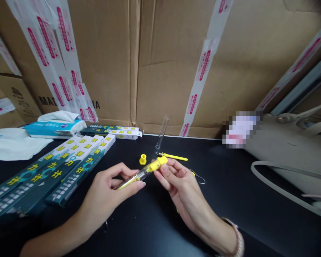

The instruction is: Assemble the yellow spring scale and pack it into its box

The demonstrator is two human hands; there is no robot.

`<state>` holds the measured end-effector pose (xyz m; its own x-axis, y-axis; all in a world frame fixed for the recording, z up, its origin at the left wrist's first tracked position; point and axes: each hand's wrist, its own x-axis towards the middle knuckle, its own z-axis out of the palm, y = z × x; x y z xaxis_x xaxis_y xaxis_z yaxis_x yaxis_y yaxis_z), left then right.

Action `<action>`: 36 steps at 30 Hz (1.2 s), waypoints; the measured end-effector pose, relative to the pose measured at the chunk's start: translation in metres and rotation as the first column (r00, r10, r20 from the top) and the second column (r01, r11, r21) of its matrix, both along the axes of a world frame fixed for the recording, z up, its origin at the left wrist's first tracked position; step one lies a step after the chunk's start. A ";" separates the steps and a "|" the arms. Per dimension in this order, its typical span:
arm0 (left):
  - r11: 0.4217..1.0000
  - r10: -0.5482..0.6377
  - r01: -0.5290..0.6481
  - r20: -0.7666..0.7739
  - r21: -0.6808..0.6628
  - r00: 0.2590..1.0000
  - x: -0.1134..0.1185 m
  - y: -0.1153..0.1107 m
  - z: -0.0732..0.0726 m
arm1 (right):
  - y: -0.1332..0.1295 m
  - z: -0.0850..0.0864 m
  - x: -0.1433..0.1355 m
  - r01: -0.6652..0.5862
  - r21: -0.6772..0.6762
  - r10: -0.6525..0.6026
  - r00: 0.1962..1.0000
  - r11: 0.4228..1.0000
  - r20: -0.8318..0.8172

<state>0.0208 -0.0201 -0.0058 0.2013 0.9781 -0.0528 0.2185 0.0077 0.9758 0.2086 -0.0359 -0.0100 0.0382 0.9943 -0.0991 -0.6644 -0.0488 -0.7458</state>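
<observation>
My left hand and my right hand together hold a small spring scale, a clear tube with a yellow cap and yellow inner strip, above the black table. The left fingers pinch its lower end; the right fingers grip the yellow capped end. A metal hook shows just behind my right hand. On the table beyond lie a loose yellow cap, a yellow strip with a metal tip and an empty clear tube leaning on the cardboard.
Several long dark green boxes with yellow labels lie at the left, one more further back. A tissue pack and white wrapping sit at the far left. Taped cardboard cartons wall the back. A beige bag with straps lies at the right.
</observation>
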 end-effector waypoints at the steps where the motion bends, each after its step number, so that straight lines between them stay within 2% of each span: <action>1: 1.000 0.000 0.000 -0.003 -0.001 1.000 0.000 0.000 0.000 | 0.000 0.001 0.000 -0.002 -0.004 0.002 1.000 1.000 -0.004; 10: 1.000 0.016 -0.016 -0.043 -0.014 0.999 0.004 -0.001 0.003 | 0.001 0.000 0.001 0.019 -0.020 -0.018 0.999 1.000 0.032; 19: 0.999 -0.041 0.041 -0.042 -0.017 0.998 -0.003 0.002 -0.005 | -0.003 0.004 0.002 0.005 -0.033 -0.004 1.000 0.999 0.017; 23: 0.999 -0.027 0.026 -0.045 -0.019 0.999 -0.002 0.000 -0.005 | -0.003 0.003 0.001 0.020 -0.030 -0.018 0.998 0.999 0.053; 28: 0.998 0.056 -0.057 0.011 0.006 0.998 0.004 -0.004 -0.001 | -0.001 0.004 0.001 0.035 -0.050 -0.033 0.998 0.998 0.045; 33: 1.000 0.002 -0.002 -0.003 -0.015 1.000 0.004 -0.004 0.000 | -0.002 0.004 0.002 0.012 -0.035 -0.011 0.999 0.999 0.031; 36: 0.999 0.030 -0.030 0.003 -0.012 1.000 0.003 -0.004 0.000 | -0.003 0.002 0.000 0.034 -0.033 -0.032 0.998 0.999 0.061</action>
